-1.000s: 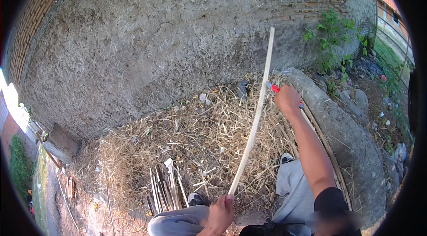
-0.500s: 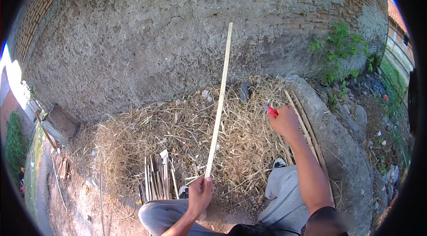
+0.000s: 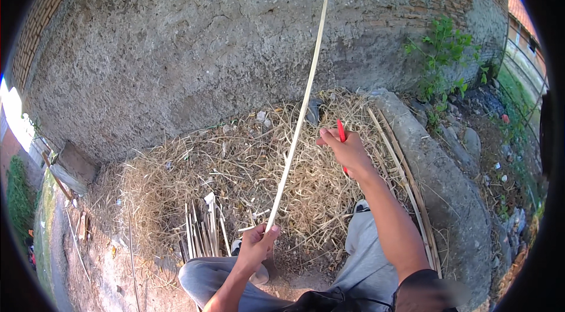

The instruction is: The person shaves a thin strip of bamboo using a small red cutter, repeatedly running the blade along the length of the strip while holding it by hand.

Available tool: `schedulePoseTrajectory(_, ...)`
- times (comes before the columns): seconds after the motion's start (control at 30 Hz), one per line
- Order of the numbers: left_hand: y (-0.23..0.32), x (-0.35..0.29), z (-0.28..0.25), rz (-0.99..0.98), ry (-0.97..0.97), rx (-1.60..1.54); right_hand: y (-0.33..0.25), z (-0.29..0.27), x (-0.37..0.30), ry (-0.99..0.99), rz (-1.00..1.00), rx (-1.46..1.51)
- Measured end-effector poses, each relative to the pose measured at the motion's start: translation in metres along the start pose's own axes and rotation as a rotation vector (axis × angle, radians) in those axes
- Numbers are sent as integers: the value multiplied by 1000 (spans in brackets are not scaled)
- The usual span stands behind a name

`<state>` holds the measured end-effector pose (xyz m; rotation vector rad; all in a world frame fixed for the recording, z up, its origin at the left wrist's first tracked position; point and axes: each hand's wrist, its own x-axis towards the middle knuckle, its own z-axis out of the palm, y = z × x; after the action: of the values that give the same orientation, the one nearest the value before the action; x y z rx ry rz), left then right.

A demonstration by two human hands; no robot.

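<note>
My left hand (image 3: 254, 248) is closed on the lower end of a long, pale bamboo strip (image 3: 303, 109). The strip slants up and to the right, its far end in front of the wall, with a slight bend along its length. To the right of the strip, apart from it, my right hand (image 3: 351, 155) grips a red-handled knife (image 3: 341, 129). The red handle stands out above and below the fingers; its blade cannot be made out now. Beneath both hands lies a heap of curly, straw-coloured shavings (image 3: 318, 194).
A rough plastered wall (image 3: 194, 65) rises behind the heap. Several short strips (image 3: 203, 234) stand beside my left knee. Long strips (image 3: 403, 171) lean along the concrete edge (image 3: 432, 165) on the right. A green plant (image 3: 441, 53) grows by the wall.
My right hand has moved left, closer to the strip, and turned so the red handle points upward. The bamboo strip's far end has swung up and to the right.
</note>
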<state>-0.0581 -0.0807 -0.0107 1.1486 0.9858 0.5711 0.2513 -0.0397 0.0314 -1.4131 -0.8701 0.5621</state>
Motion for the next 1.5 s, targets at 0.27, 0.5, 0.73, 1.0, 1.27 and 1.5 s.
schedulePoseTrajectory(0.27, 1, 1, -10, -74, -122, -57, -24, 14, -9, -212, 256, 307)
schedulePoseTrajectory(0.5, 2, 2, -12, -33, -121, 72, -16, 23, -5, -187, 179, 323)
schedulePoseTrajectory(0.73, 0, 2, -17, 55, -92, 221, -21, 22, -10, -164, 209, 304)
schedulePoseTrajectory(1.0, -12, 12, -25, 164, 23, 455, -20, 22, -11, -168, 179, 251)
schedulePoseTrajectory(1.27, -16, 29, -38, 589, 456, 1165, -23, 28, -16, -229, 106, 199)
schedulePoseTrajectory(1.5, 43, 32, -17, 791, 612, 1366, -30, 43, -27, -312, 21, 178)
